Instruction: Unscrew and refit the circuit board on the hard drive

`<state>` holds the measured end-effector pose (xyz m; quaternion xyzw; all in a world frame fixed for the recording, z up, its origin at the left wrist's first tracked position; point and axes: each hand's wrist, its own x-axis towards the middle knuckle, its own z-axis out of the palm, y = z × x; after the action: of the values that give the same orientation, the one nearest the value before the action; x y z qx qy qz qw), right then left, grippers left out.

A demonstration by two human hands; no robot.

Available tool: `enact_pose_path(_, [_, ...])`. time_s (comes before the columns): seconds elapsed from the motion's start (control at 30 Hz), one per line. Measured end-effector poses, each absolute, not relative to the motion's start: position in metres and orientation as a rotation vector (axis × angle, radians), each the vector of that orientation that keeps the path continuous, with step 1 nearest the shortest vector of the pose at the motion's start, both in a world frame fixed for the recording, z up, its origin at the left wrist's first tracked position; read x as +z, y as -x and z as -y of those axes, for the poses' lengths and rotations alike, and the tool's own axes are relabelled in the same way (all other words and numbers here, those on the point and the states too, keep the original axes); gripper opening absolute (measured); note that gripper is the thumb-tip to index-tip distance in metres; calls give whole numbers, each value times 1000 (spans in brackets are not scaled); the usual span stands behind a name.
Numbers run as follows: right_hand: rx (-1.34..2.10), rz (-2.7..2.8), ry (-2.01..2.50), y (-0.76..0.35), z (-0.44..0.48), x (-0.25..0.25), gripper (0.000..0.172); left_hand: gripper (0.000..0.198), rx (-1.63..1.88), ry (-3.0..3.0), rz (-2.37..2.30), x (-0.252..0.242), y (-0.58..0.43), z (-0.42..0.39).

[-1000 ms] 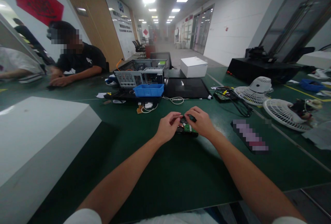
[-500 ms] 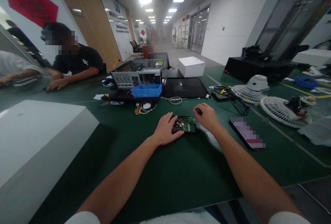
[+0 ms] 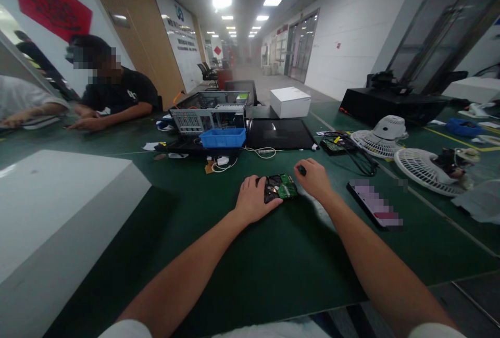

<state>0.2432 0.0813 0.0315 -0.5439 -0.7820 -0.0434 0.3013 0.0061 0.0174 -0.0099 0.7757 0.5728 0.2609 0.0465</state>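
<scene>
A hard drive (image 3: 288, 188) with a green circuit board on its upper face lies on the green table in front of me. My left hand (image 3: 253, 198) is closed over its left end, with the thumb along the near edge and the fingers across the top. To the right of the drive, slightly apart from it, my right hand (image 3: 314, 177) pinches a small black piece (image 3: 302, 170), of which only a rounded end shows. Its kind is hidden by the fingers.
Ahead stand an open computer case (image 3: 209, 116), a blue tray (image 3: 222, 138) and a black flat panel (image 3: 279, 134). A phone (image 3: 373, 203) and white fan parts (image 3: 424, 169) lie on the right. A large white box (image 3: 62, 208) occupies the near left. A person (image 3: 117, 88) sits across at left.
My left hand's fingers have drawn in over the hard drive, which has turned slightly. My right hand keeps its pinch in nearly the same place. The view has shifted a little.
</scene>
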Motion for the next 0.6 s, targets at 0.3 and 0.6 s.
enact_pose_path(0.3, [12, 2370, 1434, -245, -81, 32, 11, 75, 872, -2398, -1722, -13, -12, -10])
enact_pose_path(0.6, [65, 2540, 1364, -242, -76, 36, 10, 56, 746, -2584, -1549, -12, -11, -11])
